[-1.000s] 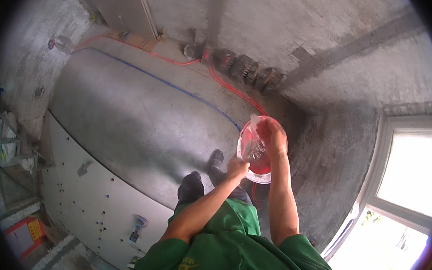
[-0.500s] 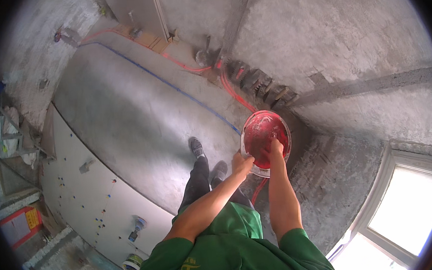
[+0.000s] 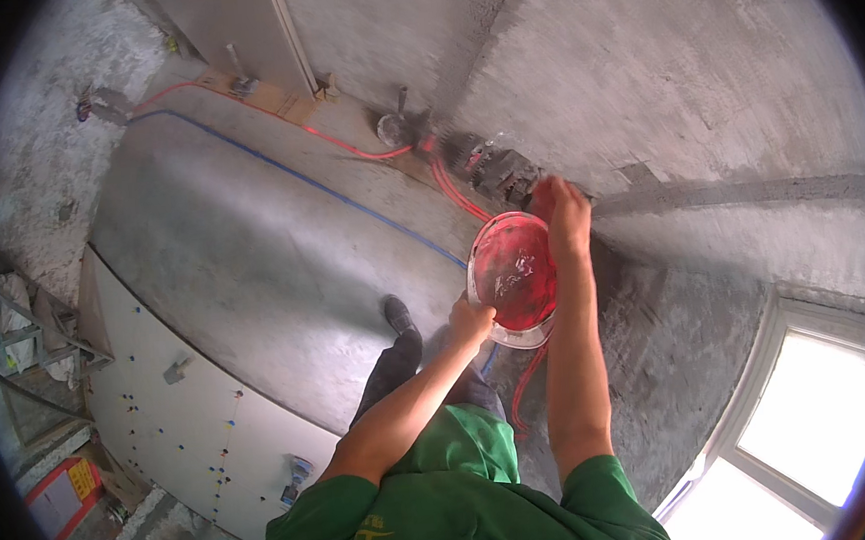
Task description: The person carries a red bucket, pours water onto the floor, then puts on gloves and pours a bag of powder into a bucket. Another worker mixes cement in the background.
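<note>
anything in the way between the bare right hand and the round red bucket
Nothing visible: the bare right hand is beside the upper right rim of the round red bucket; whether they touch is unclear. The bare left hand holds its lower left rim.

We look through one wide fisheye view, from the left of two side-by-side cameras on the person's head, tipped steeply downward. Nearest to us, along the lower edge, is the green short-sleeved fabric shirt; the red round container with a whitish rim is near, right of centre. Farther off we take in the grey concrete floor and rough grey plastered wall. At left, the large flat white board shows a curved edge.
</note>
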`<state>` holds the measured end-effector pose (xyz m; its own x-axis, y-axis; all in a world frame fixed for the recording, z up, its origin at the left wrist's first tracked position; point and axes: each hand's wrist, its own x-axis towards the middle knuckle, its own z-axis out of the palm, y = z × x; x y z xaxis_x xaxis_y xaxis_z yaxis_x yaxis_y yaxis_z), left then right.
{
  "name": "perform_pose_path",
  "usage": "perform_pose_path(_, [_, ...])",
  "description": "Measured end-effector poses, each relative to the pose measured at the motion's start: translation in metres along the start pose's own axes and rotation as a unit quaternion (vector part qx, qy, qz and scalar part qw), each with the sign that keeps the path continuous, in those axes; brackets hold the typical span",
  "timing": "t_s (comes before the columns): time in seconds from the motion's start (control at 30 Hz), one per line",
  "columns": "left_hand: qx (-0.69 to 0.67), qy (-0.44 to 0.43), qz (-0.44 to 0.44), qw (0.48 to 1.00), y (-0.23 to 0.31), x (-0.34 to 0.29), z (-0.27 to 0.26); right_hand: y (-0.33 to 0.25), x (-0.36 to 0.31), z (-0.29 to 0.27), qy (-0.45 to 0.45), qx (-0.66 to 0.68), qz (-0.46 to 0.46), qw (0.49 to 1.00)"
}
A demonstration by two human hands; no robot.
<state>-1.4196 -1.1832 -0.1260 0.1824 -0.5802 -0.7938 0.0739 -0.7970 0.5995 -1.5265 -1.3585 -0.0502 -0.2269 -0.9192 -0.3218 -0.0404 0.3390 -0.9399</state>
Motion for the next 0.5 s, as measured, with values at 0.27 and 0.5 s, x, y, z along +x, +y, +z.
perform_pose_path(0.27, [0.004,0.043,0.034,0.998,0.034,0.01,-0.03,0.213,-0.001,0.005,0.15,-0.21,0.189,0.948])
perform_pose_path(0.5, [0.007,0.11,0.058,0.992,0.027,0.054,-0.035,0.134,0.049,0.059,0.096,0.208,0.294,0.928])
